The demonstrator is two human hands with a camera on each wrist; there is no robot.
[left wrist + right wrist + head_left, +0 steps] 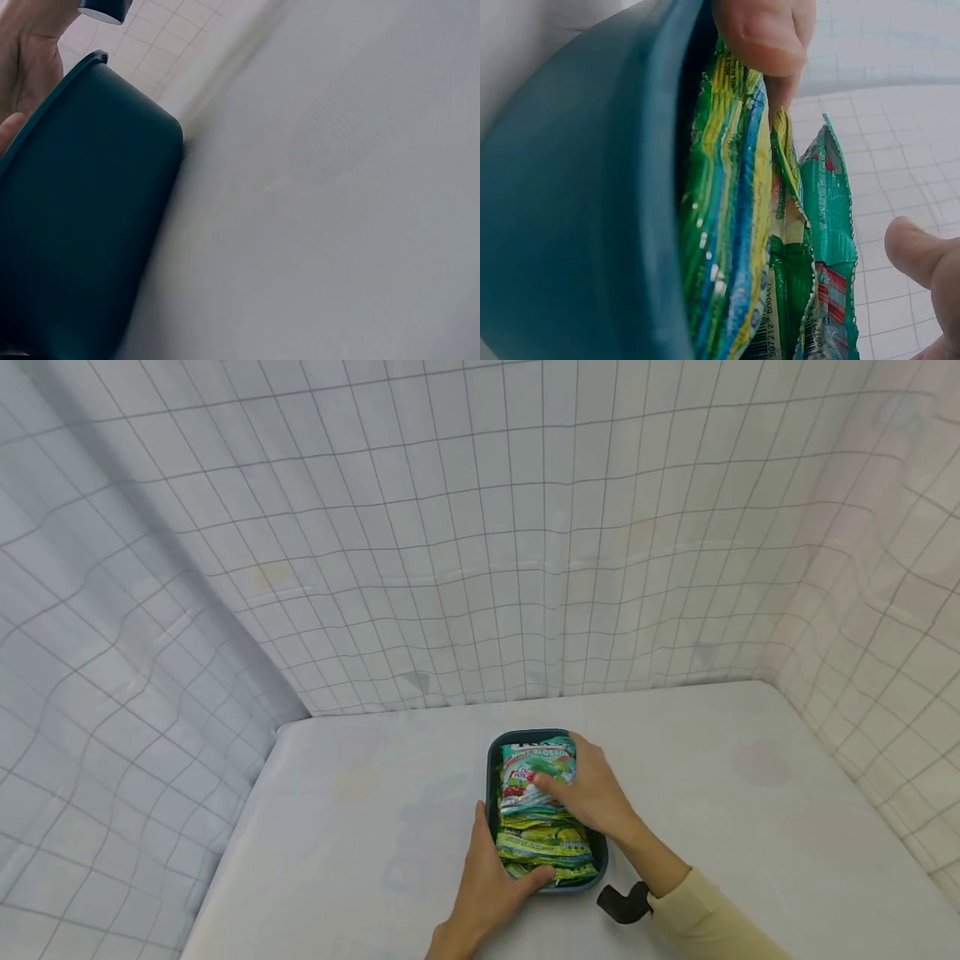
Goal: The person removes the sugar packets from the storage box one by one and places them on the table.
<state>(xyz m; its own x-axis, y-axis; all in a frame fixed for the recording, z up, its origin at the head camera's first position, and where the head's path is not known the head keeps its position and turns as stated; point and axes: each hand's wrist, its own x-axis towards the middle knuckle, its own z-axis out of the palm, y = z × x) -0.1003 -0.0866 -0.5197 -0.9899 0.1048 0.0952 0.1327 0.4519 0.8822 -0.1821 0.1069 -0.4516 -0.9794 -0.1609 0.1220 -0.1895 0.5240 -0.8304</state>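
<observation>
Head view, nearest: a dark wrist piece (624, 903) beside the cuff of a pale yellow sleeve (708, 918)

Left hand (491, 883): grips the tub (82, 195) at its near-left corner, fingers along the outer left wall, thumb hooked over the near rim above the yellow-green packets (546, 843)

Yellow-green packets: overlapping in the near half of the tub, their lengths crosswise, some running under the mint packet (525, 768)

Right hand (592, 787): spread wide at the tub's right side, thumb reaching over the mint packet, and in the right wrist view that thumb stands apart from the wrapper; its far fingertips are hidden, so whether they touch the packet I cannot tell

Mint packet: on top of the pile inside the tub, toward the far end; straight left of the right hand, which is nearer, and beyond the left hand; its printed top points to the far rim, lettering upright to the person, longer axis apparently near to far

Tub: long axis near to far, far end leaning a little left, open side up

White table (360, 827): under the tub, reaching back to the sheeting

Gridded white sheeting (480, 527): upright behind and on both sides
</observation>
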